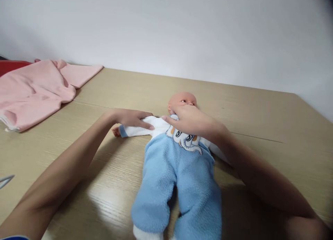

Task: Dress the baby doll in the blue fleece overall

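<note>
A baby doll (182, 100) lies on its back on the wooden table (260, 115), head pointing away from me. It wears a fleece suit (179, 177) with blue legs, a white top and an elephant picture on the chest. My left hand (131, 117) lies on the doll's white sleeve, fingers stretched along it. My right hand (194, 121) covers the doll's neck and upper chest, fingers curled at the collar. What those fingers grip is hidden.
A pink cloth (33, 90) lies crumpled at the table's far left, with something red (10, 65) behind it. A thin grey wire shape (5, 180) pokes in at the left edge. A white wall runs behind the table.
</note>
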{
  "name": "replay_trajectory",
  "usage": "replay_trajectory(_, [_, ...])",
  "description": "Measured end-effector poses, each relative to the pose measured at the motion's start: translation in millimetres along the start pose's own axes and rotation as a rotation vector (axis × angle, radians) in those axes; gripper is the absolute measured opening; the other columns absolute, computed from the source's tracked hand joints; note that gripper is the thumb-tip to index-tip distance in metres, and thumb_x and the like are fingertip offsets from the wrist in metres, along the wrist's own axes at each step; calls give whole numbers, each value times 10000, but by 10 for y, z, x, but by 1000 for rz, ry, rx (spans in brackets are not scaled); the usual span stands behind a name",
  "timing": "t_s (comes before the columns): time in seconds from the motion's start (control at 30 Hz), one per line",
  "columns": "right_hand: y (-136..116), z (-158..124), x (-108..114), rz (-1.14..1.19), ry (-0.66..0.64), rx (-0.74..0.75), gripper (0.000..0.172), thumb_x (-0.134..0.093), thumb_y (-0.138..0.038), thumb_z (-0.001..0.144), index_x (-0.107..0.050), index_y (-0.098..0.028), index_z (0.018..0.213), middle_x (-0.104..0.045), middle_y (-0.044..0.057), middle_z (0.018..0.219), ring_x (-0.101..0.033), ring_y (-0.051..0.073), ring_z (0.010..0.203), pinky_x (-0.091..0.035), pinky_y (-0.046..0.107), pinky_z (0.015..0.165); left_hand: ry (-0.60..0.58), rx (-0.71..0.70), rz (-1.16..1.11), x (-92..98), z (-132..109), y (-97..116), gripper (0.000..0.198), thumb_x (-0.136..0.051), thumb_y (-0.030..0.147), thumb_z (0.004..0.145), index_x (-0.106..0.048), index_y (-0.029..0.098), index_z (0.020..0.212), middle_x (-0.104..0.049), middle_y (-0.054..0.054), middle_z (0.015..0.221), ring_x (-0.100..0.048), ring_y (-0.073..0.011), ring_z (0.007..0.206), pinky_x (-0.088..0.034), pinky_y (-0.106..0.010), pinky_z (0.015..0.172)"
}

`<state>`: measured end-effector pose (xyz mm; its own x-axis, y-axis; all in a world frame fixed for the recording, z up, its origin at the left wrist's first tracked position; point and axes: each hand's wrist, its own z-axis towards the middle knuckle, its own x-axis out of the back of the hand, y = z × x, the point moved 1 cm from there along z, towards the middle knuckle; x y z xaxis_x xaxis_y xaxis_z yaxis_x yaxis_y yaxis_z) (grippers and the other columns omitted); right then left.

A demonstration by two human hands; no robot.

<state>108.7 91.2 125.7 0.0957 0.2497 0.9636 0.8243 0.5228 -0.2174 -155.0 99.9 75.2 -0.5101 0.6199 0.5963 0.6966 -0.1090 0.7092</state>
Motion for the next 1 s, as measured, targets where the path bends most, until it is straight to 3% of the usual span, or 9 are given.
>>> replay_trajectory(0.17, [343, -358, 15, 242, -57, 98, 510, -499, -633, 1138, -774, -205, 1099, -828, 104, 1195, -742, 295, 1095, -493, 355, 887, 8, -30, -14, -1, 25, -47, 558, -926, 566, 834, -840, 260, 1293, -866, -38, 1220, -741, -275, 1105, -500, -218, 845])
replay_trajectory(0.33, [849, -1043, -141, 415, -182, 133, 491, -528, -669, 1137, -712, -240, 986, -758, 42, 959, -680, 261, 897, -506, 370, 819, -28, 13, 12, 8, 50, -51, 692, -880, 710, 832, -808, 276, 1367, -834, -61, 1359, -721, -320, 1238, -502, -255, 971])
replay_trajectory(0.4, [987, -1271, -327, 391, -56, 81, 445, -548, -640, 1137, -710, -244, 1015, -749, 59, 959, -674, 272, 871, -515, 397, 802, -22, 78, 68, 7, 0, 20, 757, -866, 737, 830, -775, 272, 1420, -805, -85, 1420, -702, -354, 1282, -492, -302, 1024])
replay_trajectory(0.5, [1125, -1516, -660, 178, 289, 12, 249, -541, -415, 1153, -720, -251, 1213, -787, 143, 1246, -718, 343, 1183, -539, 503, 1051, 90, 128, 245, -46, -155, 277, 764, -809, 687, 899, -700, 247, 1514, -727, -151, 1521, -640, -423, 1366, -456, -421, 1138])
replay_trajectory(0.63, [1338, -1721, -944, -2, 481, 17, 263, -581, -346, 1133, -698, -291, 1362, -764, 168, 1398, -701, 362, 1335, -496, 572, 1204, 322, -193, 375, -349, -297, 893, 514, -548, 551, 1106, -688, 246, 1495, -703, -163, 1445, -588, -437, 1404, -384, -522, 1238])
replay_trajectory(0.77, [1629, -1840, -950, 54, 485, 55, 456, -738, -390, 1045, -615, -280, 1470, -672, 205, 1538, -634, 357, 1465, -501, 552, 1262, 321, -610, 393, -857, -29, 1448, 354, -622, 445, 1136, -747, 243, 1398, -738, -151, 1439, -602, -436, 1411, -338, -534, 1276])
replay_trajectory(0.87, [1839, -1868, -951, 129, 473, 35, 509, -807, -410, 962, -637, -275, 1422, -741, 187, 1437, -728, 377, 1322, -602, 563, 1123, 278, -646, 600, -1156, 343, 1638, 342, -774, 438, 1067, -775, 162, 1269, -796, -184, 1252, -693, -423, 1184, -455, -539, 1107])
replay_trajectory(0.93, [1949, -1875, -968, 233, 502, -3, 481, -851, -434, 896, -684, -277, 1320, -815, 125, 1194, -807, 341, 1015, -674, 480, 858, 240, -545, 745, -1262, 535, 1669, 301, -753, 380, 1075, -758, 124, 1234, -804, -189, 1229, -694, -412, 1148, -483, -530, 1044])
replay_trajectory(1.0, [2016, -1888, -956, 361, 560, -42, 457, -909, -451, 835, -716, -279, 1213, -806, 58, 976, -772, 266, 750, -635, 379, 641, 216, -462, 832, -1297, 636, 1652, 249, -667, 330, 1118, -734, 117, 1228, -805, -175, 1252, -687, -397, 1164, -482, -532, 1048])
